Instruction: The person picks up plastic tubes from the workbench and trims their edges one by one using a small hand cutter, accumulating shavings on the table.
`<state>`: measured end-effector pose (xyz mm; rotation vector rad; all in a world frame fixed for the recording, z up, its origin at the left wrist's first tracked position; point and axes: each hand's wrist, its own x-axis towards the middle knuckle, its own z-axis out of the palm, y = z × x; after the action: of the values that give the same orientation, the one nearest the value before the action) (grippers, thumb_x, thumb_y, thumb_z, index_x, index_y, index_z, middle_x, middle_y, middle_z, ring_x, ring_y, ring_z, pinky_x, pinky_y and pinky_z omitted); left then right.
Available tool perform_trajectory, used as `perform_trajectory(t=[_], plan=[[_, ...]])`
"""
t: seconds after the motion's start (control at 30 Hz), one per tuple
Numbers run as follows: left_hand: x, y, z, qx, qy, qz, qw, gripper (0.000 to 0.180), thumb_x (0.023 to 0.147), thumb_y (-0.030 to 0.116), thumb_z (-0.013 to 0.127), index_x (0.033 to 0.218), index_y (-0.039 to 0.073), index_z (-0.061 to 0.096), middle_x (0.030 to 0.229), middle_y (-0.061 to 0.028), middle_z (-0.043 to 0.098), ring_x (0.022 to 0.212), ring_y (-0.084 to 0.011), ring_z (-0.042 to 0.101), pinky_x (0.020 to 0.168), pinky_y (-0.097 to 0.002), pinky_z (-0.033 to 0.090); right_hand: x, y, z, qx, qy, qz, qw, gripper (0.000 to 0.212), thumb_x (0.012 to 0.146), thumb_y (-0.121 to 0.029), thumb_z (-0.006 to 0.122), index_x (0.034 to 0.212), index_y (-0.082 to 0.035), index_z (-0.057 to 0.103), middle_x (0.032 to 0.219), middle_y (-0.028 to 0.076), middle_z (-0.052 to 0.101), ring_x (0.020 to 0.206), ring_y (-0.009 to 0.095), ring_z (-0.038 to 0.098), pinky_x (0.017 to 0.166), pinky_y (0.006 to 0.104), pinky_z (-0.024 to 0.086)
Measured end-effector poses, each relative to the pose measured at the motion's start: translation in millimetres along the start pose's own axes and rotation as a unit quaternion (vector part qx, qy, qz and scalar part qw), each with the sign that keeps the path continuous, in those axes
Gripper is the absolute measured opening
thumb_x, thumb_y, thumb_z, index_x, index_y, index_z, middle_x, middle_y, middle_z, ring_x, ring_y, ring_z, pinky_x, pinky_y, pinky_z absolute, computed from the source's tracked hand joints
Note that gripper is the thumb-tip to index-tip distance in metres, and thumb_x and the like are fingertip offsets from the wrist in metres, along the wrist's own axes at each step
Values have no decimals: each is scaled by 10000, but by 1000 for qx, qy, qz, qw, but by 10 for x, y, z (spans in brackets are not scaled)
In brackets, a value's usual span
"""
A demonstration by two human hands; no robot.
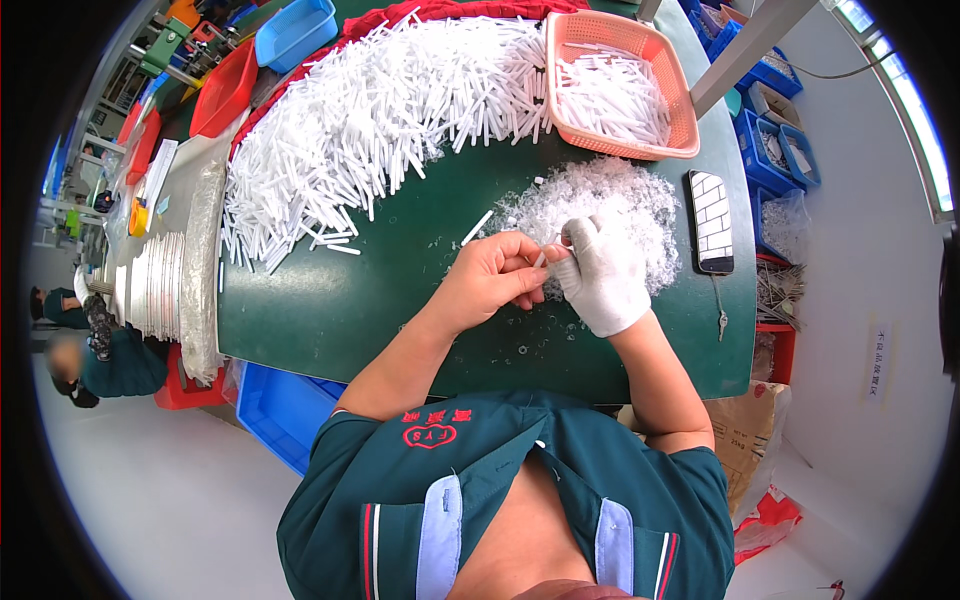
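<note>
My bare left hand [498,272] is closed with a short white plastic tube [541,259] between thumb and fingers. Against the tube's far end, my right hand [603,275], in a white glove with its thumb tip bare, is pinched closed; the fingers hide what exactly they grip. Both hands meet over the near edge of a heap of clear and white plastic scraps [610,190]. One loose white tube [477,227] lies just beyond my left hand. A large pile of similar white tubes [370,100] spreads across the far left of the green table [330,310].
An orange basket [682,110] holding white tubes stands at the far right. A phone [710,222] lies right of the scraps with a keychain. Red bins [224,90] and a blue tray [295,35] sit at far left; another person [120,360] is at the left.
</note>
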<state>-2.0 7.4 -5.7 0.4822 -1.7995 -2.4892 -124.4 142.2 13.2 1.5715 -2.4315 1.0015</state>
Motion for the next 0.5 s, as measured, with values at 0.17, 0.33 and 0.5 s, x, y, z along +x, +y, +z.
perform_trajectory(t=[0.17,0.33,0.5], plan=[[22,-65,9,54,27,44,997,81,866,42,636,935,5,614,748,-27,637,670,-72,606,583,-218,481,-5,20,0,10,-8,5,1000,194,852,-239,627,792,-65,566,731,145,558,668,350,572,568,437,457],[33,-72,8,174,59,103,978,88,848,-16,634,935,-27,623,744,-17,620,673,-73,586,614,-224,470,-3,67,-44,36,-71,44,996,272,912,-274,560,755,-51,561,655,169,567,629,370,575,562,448,448],[25,-50,25,319,117,173,924,82,843,7,649,917,-25,633,732,-17,629,663,-52,570,600,-217,457,8,102,-56,154,-156,95,971,335,948,-313,520,770,-37,586,616,155,548,579,326,552,549,409,429]])
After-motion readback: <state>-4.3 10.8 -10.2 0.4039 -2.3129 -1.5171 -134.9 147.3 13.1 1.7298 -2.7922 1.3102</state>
